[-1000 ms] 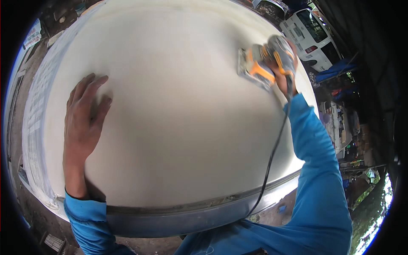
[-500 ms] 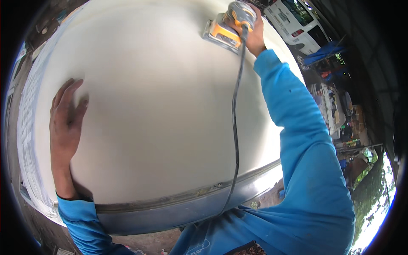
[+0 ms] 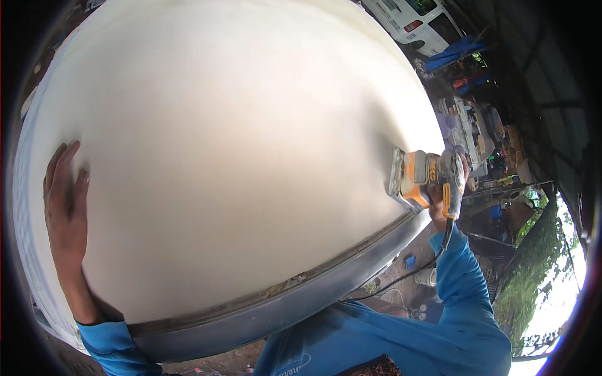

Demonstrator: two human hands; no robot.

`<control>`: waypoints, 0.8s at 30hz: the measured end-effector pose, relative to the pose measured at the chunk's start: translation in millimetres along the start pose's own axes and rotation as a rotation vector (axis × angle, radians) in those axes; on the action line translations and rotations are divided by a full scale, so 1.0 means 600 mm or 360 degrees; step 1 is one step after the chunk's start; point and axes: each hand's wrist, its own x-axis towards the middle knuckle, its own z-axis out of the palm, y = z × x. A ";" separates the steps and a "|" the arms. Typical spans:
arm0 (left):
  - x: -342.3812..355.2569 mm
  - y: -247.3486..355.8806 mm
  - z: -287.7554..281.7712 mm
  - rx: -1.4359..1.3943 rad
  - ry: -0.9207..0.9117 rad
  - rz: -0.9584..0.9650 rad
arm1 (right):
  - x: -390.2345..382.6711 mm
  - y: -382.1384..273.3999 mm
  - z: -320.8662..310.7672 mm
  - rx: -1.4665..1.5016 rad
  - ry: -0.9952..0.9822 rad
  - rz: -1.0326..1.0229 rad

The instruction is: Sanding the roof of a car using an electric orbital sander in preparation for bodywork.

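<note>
A broad, smooth off-white vehicle panel [image 3: 238, 156], likely a roof, fills the middle of the view. My right hand [image 3: 440, 203] is wrapped round a yellow and grey electric sander [image 3: 421, 177], whose flat pad faces the panel near its right edge, by the dark trim. A black cord [image 3: 439, 250] runs down from the sander's end and back toward my body. On the far left of the panel my left hand [image 3: 66, 210] lies with fingers stretched out and holds nothing. Both my sleeves are blue.
A dark trim strip and grey edge [image 3: 263, 313] border the panel's near side. White masking [image 3: 28, 169] lines its left side. Beyond the right edge are a white van [image 3: 420, 25], a cluttered workbench [image 3: 470, 131] and a pale bucket [image 3: 426, 276].
My right hand has brought the sander from the far right part of the panel back toward me, to the near right edge. My left hand appears slightly lower and farther left as the view shifted.
</note>
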 end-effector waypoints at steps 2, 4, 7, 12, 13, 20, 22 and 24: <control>0.001 0.000 -0.002 0.0073 -0.0002 0.0011 | 0.046 0.008 0.033 -0.0143 -0.0023 0.0052; 0.000 0.001 -0.004 0.0037 -0.0010 0.0035 | 0.115 0.028 0.085 -0.0147 -0.0037 -0.0021; -0.002 0.002 -0.005 0.0031 -0.0008 0.0015 | 0.241 0.063 0.183 -0.0346 -0.0116 -0.0271; -0.001 0.001 -0.004 0.0009 -0.0014 0.0003 | 0.430 0.137 0.347 -0.0182 -0.0089 -0.0354; -0.001 0.001 -0.004 0.0007 0.0000 0.0033 | 0.463 0.149 0.379 -0.0105 -0.0073 -0.0314; -0.007 0.007 -0.009 -0.0121 -0.0009 -0.0074 | 0.555 0.183 0.482 -0.0023 -0.0010 -0.0437; -0.007 0.005 -0.007 -0.0111 0.0004 -0.0038 | 0.533 0.173 0.454 0.0065 -0.0075 -0.0311; -0.005 -0.001 -0.004 -0.0117 0.0001 0.0011 | 0.481 0.161 0.401 0.0173 -0.0147 -0.0382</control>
